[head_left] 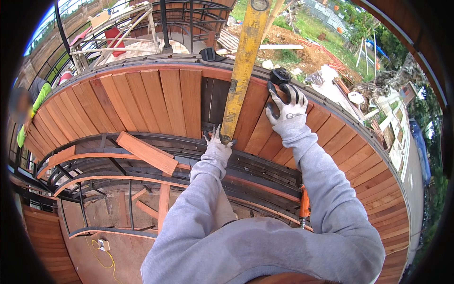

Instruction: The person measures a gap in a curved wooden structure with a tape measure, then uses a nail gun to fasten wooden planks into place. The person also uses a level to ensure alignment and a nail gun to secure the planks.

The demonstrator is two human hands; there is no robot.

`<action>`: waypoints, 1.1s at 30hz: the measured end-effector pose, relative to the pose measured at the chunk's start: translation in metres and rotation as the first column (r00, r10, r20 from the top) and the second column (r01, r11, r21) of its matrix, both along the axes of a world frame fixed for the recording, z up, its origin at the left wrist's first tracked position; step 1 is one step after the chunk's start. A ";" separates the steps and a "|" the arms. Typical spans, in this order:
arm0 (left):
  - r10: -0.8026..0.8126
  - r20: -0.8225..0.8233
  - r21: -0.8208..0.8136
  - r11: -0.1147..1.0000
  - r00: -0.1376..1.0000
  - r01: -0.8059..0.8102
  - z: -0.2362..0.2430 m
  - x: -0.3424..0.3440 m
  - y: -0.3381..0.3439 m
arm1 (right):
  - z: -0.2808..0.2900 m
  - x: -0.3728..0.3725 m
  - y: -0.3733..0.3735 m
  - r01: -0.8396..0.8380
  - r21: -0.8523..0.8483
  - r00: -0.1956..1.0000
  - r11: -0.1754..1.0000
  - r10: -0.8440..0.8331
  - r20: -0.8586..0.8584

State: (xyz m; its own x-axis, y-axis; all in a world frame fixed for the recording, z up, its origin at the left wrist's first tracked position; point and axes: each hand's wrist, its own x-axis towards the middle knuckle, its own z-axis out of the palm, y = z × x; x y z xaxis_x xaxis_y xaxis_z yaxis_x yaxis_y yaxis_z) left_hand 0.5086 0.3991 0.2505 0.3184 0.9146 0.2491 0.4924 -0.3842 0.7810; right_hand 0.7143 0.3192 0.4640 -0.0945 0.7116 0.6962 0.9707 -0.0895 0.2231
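My left hand (217, 143) grips the lower end of a yellow level (243, 71), which lies across a curved band of reddish wood planks (151, 102) beside a dark unplanked gap (212, 102). To the level's right, my right hand (288, 106) rests on the planks with bent, spread fingers near the upper edge, just below a black round-edged object (279, 75); whether they touch it is unclear. Both hands wear white gloves with dark fingertips. A loose board (146, 152) lies diagonally on the black metal frame at left.
An orange power tool (305, 203) hangs by my right forearm. At far left is a co-worker's green sleeve (41, 94). Curved metal rails (101, 177) span below. A black item (210, 55) sits on the top edge. Debris and scaffolding (118, 40) lie beyond.
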 end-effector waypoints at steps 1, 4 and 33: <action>0.002 -0.009 0.020 1.000 1.000 -0.001 0.000 -0.001 -0.001 | -0.001 0.001 0.001 0.006 -0.005 1.000 1.000 -0.006 -0.001; -0.019 -0.048 -0.054 0.998 0.999 0.017 0.008 -0.003 -0.004 | 0.002 -0.001 0.001 0.016 -0.025 1.000 1.000 -0.016 -0.002; -0.034 -0.023 -0.049 0.998 0.999 0.033 -0.005 -0.002 0.003 | -0.004 0.002 0.002 -0.001 0.021 1.000 1.000 0.001 0.011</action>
